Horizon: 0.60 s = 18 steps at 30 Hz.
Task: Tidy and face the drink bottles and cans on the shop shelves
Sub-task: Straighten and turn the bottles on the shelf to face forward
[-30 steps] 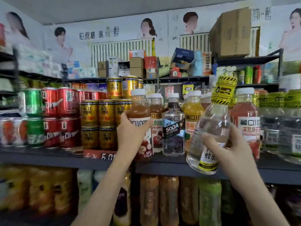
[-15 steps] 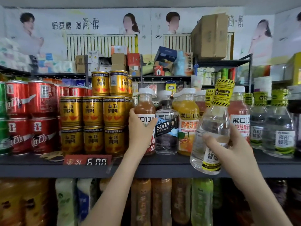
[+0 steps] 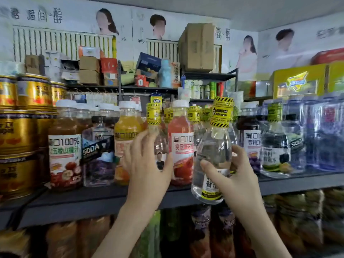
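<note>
1. In the right hand: a clear plastic bottle with a yellow-and-black striped neck sleeve. Fingers and thumb curled round its lower body, across the yellow label. Tilted, top leaning right, held in front of the shelf with the base just below the front lip.
2. Left hand raised to the dark grey metal shelf, fingers wrapped round a second clear bottle with the same striped sleeve. Upright in the front row; base hidden behind the hand, so impossible to tell whether it rests on the shelf.
3. Crowding that bottle: on its left an orange juice bottle with a white cap, on its right a red juice bottle with a white cap, both just beside it.
4. Farther left along the row: a clear soda bottle with a black label, a brown juice bottle with a fruit label, then stacked gold cans.
5. Right of the tilted bottle: a dark purple juice bottle, a clear bottle with a lime label, and blurred blue-tinted bottles.
6. Behind the front row, more striped sleeves.
7. High at the back, a tall brown cardboard box and a yellow carton.
8. Below, blurred bottles on the lower shelf.
</note>
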Tool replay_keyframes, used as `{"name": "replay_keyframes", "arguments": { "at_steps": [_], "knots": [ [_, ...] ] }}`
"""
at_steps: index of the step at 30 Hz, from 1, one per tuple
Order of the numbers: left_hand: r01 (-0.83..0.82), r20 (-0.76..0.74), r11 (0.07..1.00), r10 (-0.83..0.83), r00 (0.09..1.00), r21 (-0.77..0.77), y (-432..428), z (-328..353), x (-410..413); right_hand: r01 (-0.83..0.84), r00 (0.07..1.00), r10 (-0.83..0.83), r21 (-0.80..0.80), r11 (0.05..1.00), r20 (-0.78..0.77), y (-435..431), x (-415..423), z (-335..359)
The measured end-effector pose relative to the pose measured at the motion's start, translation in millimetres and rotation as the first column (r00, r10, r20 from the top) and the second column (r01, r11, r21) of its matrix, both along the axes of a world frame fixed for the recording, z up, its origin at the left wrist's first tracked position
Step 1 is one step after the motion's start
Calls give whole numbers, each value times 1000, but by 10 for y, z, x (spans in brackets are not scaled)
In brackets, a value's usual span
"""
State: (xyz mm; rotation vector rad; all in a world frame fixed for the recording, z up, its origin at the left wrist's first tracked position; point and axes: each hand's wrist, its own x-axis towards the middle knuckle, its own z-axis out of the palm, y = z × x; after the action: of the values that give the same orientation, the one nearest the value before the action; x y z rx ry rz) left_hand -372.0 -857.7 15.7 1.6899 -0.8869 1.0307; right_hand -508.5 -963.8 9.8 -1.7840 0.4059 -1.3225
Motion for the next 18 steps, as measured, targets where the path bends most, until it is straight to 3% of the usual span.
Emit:
{"name": "replay_keyframes", "arguments": {
  "at_steps": [9,18],
  "knots": [
    [-178,-136,983,183,974,46,-667,63,-205,-67,998,65,-95,993,-24,-639,-49,-37],
    [-266,-89,958,275,957,105,-743,124,-228,-47,999,43,-122,991,-31,-702,162,-53]
  ]
}}
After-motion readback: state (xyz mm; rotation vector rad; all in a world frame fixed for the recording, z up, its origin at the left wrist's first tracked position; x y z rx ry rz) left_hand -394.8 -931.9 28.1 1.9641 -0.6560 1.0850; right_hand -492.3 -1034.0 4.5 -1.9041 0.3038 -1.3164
